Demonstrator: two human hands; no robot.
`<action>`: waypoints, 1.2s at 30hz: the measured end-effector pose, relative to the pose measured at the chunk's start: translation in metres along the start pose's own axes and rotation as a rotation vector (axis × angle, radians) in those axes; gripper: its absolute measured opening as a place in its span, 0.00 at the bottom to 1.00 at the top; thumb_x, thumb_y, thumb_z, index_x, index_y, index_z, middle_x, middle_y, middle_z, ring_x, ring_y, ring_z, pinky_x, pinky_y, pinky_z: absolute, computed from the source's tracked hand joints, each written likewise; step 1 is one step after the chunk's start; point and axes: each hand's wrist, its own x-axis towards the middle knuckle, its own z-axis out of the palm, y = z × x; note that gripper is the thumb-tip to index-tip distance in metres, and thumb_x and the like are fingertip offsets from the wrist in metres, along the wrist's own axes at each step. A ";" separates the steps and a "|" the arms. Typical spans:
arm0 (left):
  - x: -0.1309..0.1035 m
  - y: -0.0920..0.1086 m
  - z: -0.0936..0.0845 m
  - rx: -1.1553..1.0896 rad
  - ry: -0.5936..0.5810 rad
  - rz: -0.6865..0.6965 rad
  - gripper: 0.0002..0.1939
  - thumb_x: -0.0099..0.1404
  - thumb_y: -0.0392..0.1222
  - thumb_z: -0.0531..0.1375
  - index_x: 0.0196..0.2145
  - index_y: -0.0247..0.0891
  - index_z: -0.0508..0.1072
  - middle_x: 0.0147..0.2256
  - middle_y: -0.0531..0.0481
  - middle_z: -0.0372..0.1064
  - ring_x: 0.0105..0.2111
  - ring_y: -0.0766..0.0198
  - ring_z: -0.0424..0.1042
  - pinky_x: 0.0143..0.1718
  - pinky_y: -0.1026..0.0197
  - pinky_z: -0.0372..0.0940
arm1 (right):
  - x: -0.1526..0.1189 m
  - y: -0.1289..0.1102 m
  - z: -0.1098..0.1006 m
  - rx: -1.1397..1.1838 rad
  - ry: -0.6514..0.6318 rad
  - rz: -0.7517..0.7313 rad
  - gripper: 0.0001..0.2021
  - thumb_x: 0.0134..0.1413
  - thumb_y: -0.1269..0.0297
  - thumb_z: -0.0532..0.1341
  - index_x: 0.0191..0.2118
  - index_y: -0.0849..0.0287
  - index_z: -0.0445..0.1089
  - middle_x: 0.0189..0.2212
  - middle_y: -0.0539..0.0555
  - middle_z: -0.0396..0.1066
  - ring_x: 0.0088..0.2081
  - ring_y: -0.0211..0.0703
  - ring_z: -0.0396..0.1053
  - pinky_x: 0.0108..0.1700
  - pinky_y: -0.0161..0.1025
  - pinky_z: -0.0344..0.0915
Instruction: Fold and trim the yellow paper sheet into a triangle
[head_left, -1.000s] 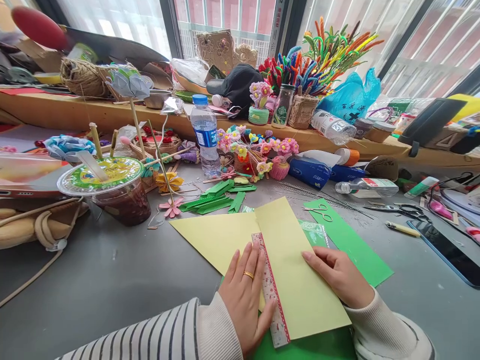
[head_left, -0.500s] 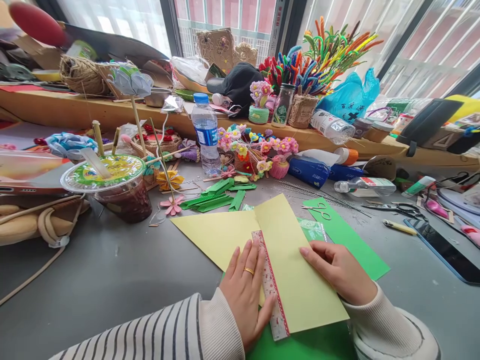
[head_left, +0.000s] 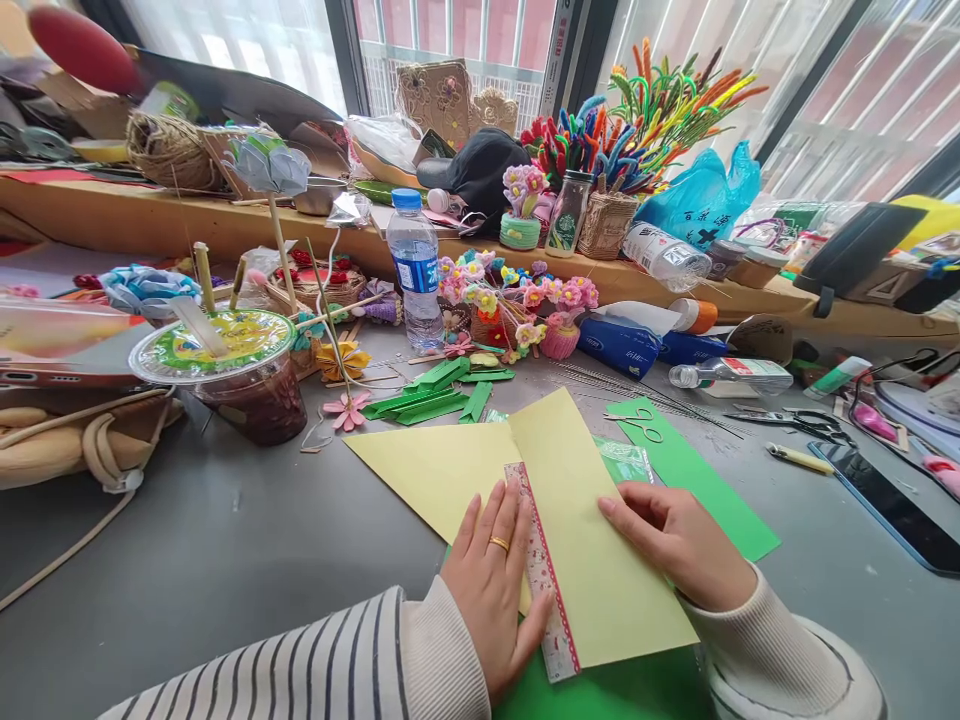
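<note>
My left hand lies flat with fingers stretched out, pressing a patterned ruler with a red edge onto a sheet of pale yellow paper. The paper is creased along the ruler, and its right part is raised. My right hand pinches that part's right edge between thumb and curled fingers. Beneath the yellow paper lies green paper; another green piece shows to the right, with small scissors at its far end.
A lidded drink cup stands at the left. Folded green strips, a water bottle and fuzzy flowers are beyond the paper. On the right lie a phone, a yellow-handled cutter and pliers. A crowded shelf runs behind.
The camera view has shifted very slightly. Both hands, the ruler and the yellow paper keep the same places relative to each other.
</note>
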 end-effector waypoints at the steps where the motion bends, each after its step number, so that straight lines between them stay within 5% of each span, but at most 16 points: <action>1: 0.000 0.001 0.000 -0.004 0.004 -0.007 0.31 0.58 0.50 0.44 0.54 0.28 0.47 0.55 0.38 0.41 0.54 0.49 0.39 0.51 0.48 0.38 | 0.001 -0.002 -0.001 -0.043 -0.030 -0.006 0.16 0.49 0.57 0.48 0.21 0.60 0.65 0.16 0.49 0.64 0.18 0.35 0.60 0.18 0.31 0.54; 9: 0.000 0.000 0.001 -0.034 0.006 -0.015 0.31 0.58 0.50 0.44 0.54 0.29 0.46 0.55 0.39 0.40 0.54 0.49 0.39 0.51 0.48 0.37 | 0.006 -0.016 -0.007 -0.437 -0.085 -0.025 0.15 0.47 0.62 0.49 0.14 0.59 0.53 0.11 0.45 0.53 0.15 0.33 0.51 0.19 0.32 0.46; 22: 0.001 0.006 0.001 -0.049 0.039 -0.062 0.31 0.56 0.49 0.45 0.54 0.29 0.47 0.56 0.40 0.40 0.54 0.50 0.38 0.52 0.49 0.37 | 0.000 -0.056 0.011 -0.849 -0.083 -0.100 0.11 0.48 0.68 0.50 0.19 0.57 0.62 0.17 0.50 0.69 0.19 0.40 0.65 0.18 0.34 0.44; 27: 0.001 0.008 0.001 -0.066 0.014 -0.104 0.31 0.55 0.51 0.46 0.53 0.30 0.50 0.55 0.41 0.41 0.55 0.50 0.38 0.52 0.49 0.37 | -0.001 -0.066 0.016 -0.922 -0.115 -0.155 0.08 0.44 0.73 0.54 0.20 0.57 0.65 0.17 0.49 0.70 0.18 0.41 0.66 0.16 0.35 0.40; 33: 0.002 0.008 -0.002 -0.060 0.015 -0.105 0.32 0.55 0.49 0.47 0.54 0.30 0.47 0.56 0.41 0.38 0.54 0.49 0.38 0.51 0.47 0.37 | 0.021 -0.056 -0.001 -0.885 -0.122 -0.166 0.12 0.46 0.59 0.54 0.19 0.58 0.65 0.17 0.52 0.69 0.21 0.43 0.66 0.17 0.33 0.45; 36: 0.001 0.005 -0.003 -0.070 0.002 -0.072 0.32 0.55 0.49 0.46 0.55 0.30 0.46 0.56 0.40 0.38 0.54 0.49 0.38 0.51 0.47 0.38 | 0.028 -0.055 -0.001 -0.862 -0.135 -0.193 0.10 0.45 0.65 0.54 0.17 0.59 0.64 0.16 0.52 0.68 0.20 0.40 0.66 0.18 0.32 0.46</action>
